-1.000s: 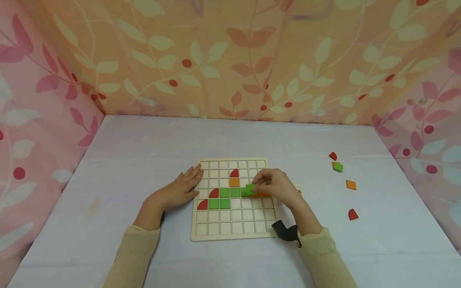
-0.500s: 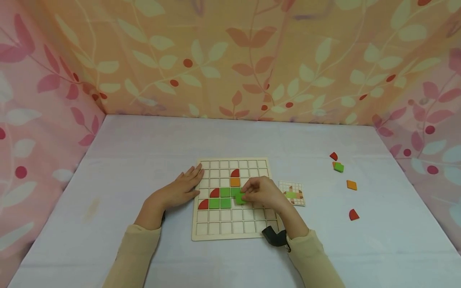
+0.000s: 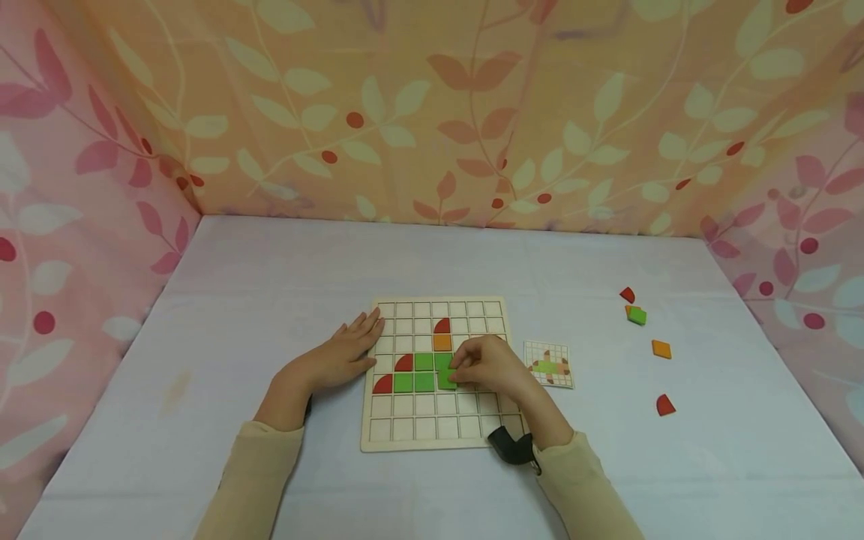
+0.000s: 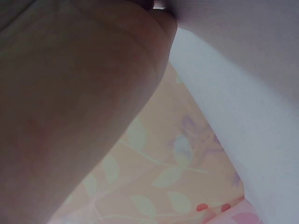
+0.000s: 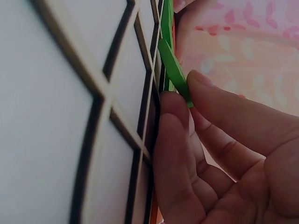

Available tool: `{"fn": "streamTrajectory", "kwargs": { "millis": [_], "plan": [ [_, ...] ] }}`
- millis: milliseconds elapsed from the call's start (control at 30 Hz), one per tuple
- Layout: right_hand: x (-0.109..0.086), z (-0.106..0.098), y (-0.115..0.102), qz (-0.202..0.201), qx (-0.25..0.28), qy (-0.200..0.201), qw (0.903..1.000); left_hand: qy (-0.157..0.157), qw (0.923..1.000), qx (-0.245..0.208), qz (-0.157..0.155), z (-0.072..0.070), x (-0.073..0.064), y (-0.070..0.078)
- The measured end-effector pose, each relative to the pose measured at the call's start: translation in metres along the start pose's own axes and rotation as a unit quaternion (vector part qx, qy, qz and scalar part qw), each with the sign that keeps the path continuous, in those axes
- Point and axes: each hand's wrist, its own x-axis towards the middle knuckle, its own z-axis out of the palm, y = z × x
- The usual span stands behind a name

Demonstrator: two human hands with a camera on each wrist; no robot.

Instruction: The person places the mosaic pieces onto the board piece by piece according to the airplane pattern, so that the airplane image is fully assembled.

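Observation:
My right hand (image 3: 489, 367) pinches a green square tile (image 3: 446, 379) between thumb and fingers, low over the grid board (image 3: 432, 444). In the right wrist view this green tile (image 5: 174, 72) is tilted, one edge close to the grid. Laid in cells nearby are several green squares (image 3: 403, 382), an orange square (image 3: 442, 343) and red quarter-circles (image 3: 442, 326). Part of the board's right side is hidden behind my right hand. My left hand (image 3: 340, 352) rests with spread fingers on the board's left edge; its wrist view shows mostly the hand's underside (image 4: 79, 93).
A small pattern card (image 3: 549, 364) lies right of the board. Farther right are loose tiles: a red quarter-circle (image 3: 628, 295), a green tile (image 3: 637, 316) overlapping an orange one, an orange tile (image 3: 661, 349) and another red quarter-circle (image 3: 665, 405). Flowered cloth walls (image 3: 405, 172) bound the white table.
My right hand has moved left across the board with the green tile and lowered it beside the laid green squares. The pattern card has come fully into sight. My left hand stays put.

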Motion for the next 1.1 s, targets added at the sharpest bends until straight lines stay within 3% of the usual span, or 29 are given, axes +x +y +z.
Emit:
{"fn": "streamTrajectory", "kwargs": {
  "millis": [300, 1100],
  "plan": [
    [-0.0022, 0.0009, -0.0009, 0.004, -0.018, 0.009, 0.9998, 0.000, 1.0000, -0.002, -0.001, -0.0001, 0.0004, 0.0023],
    [-0.0045, 0.0010, -0.0049, 0.031, 0.028, 0.013, 0.9990, 0.002, 1.0000, 0.002, -0.002, 0.0015, 0.0012, -0.0017]
  ]
}}
